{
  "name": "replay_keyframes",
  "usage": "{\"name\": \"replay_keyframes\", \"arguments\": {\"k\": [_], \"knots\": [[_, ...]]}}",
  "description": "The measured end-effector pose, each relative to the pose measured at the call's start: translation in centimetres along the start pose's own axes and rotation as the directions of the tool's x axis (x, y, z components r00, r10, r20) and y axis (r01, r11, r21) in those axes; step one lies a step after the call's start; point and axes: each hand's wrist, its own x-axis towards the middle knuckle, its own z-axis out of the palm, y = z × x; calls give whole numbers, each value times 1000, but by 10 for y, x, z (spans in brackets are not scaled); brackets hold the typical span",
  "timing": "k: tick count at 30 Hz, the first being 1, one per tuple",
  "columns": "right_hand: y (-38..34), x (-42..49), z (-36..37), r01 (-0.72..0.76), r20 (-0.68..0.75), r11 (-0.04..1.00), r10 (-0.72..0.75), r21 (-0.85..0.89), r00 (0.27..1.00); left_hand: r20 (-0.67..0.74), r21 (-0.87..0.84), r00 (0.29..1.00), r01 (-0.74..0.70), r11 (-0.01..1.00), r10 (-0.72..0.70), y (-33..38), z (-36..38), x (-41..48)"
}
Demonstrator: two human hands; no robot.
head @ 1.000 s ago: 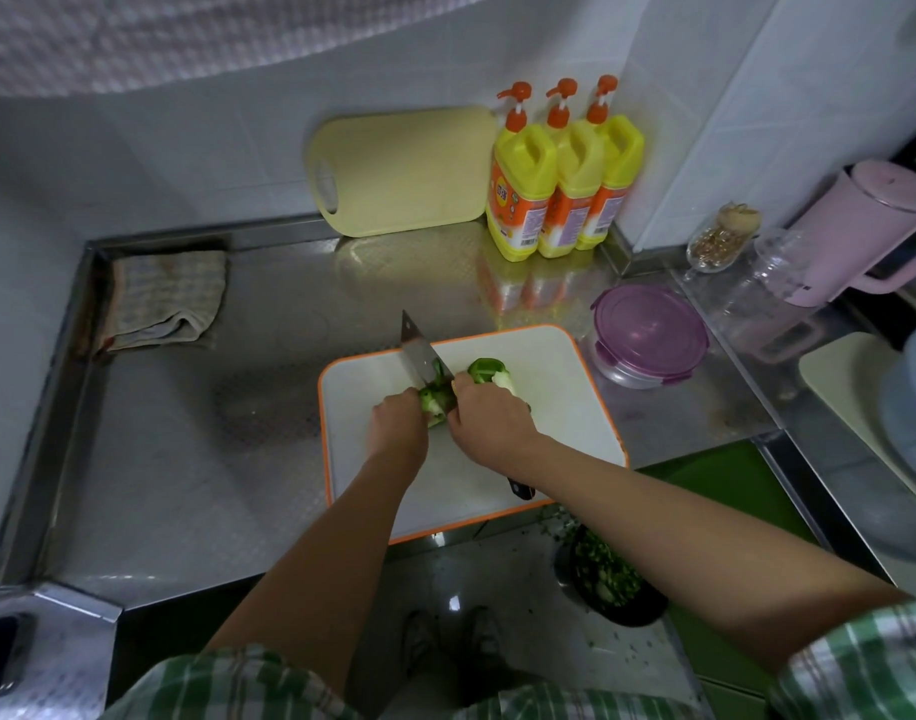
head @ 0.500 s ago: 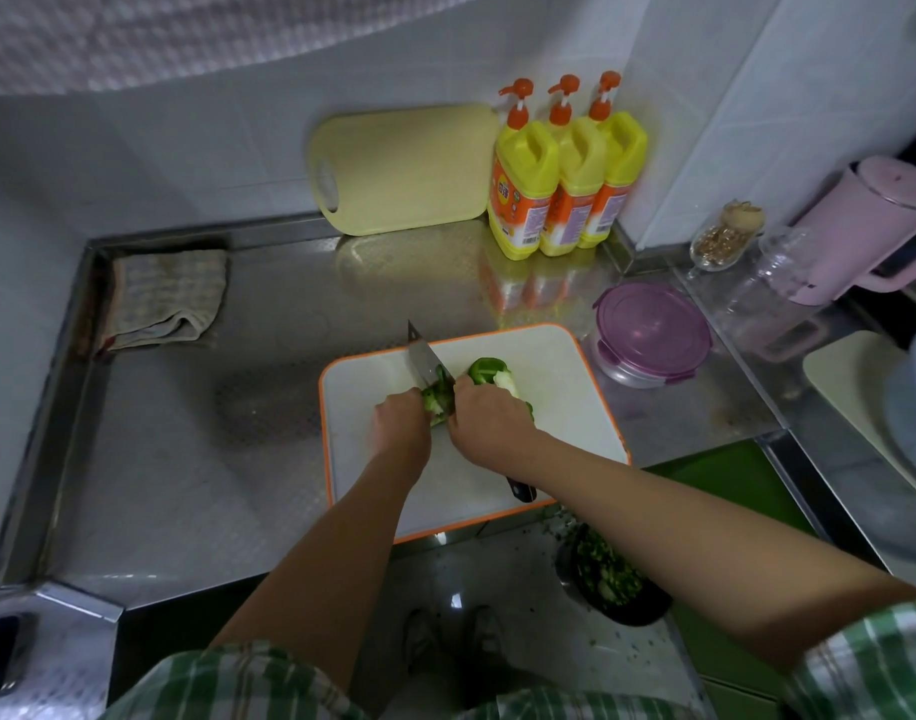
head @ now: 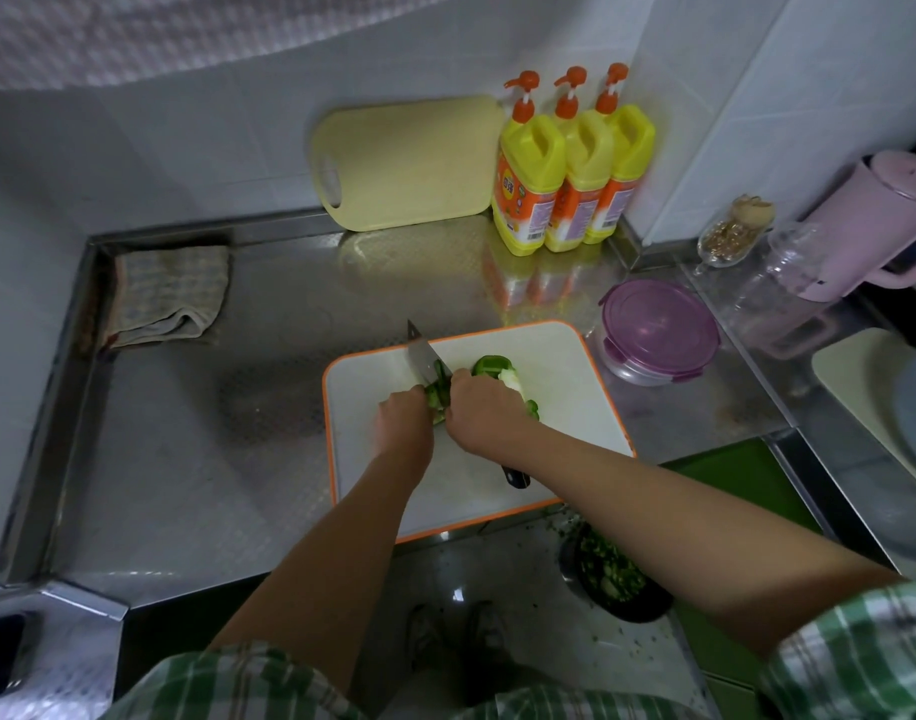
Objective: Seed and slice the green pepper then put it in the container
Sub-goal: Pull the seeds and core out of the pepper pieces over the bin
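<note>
On the white, orange-rimmed cutting board [head: 549, 356], my left hand [head: 403, 423] holds down a green pepper piece [head: 437, 394] with curled fingers. My right hand [head: 484, 413] grips a knife [head: 424, 356]. Its blade stands in the pepper just right of my left fingers, and the black handle end pokes out under my wrist. Another pepper piece [head: 492, 366] with white core lies behind my right hand. A container with a purple lid [head: 658, 330] sits shut to the right of the board.
Three yellow soap bottles [head: 570, 179] and a yellow board [head: 409, 163] lean at the back wall. A folded cloth [head: 170, 293] lies far left, and a pink jug [head: 871, 226] and glass jars far right. A dark bowl of green scraps [head: 614, 579] sits on the floor below the counter edge.
The knife blade has shifted slightly to the right along the pepper. My left hand is a little blurred and has barely moved. Both hands keep their grips.
</note>
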Motion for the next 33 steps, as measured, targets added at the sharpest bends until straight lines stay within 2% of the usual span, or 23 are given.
{"name": "replay_keyframes", "arguments": {"k": [13, 17, 22, 28, 33], "knots": [[1, 2, 20, 3, 4, 1000, -3, 7, 1000, 12, -54, 1000, 5, 999, -4, -6, -3, 1], [3, -5, 35, 8, -1, 1000, -8, 29, 1000, 16, -129, 998, 58, 990, -56, -15, -5, 4], [7, -1, 35, -2, -1, 999, 2, 42, 1000, 18, -179, 999, 32, 983, -30, -16, -9, 1], [6, -2, 48, 13, -22, 999, -12, 41, 1000, 43, -260, 996, 89, 961, -80, -24, -12, -1], [11, -1, 57, 25, 17, 997, -26, 72, 1000, 61, -311, 995, 92, 946, -77, -29, -15, -3]]}}
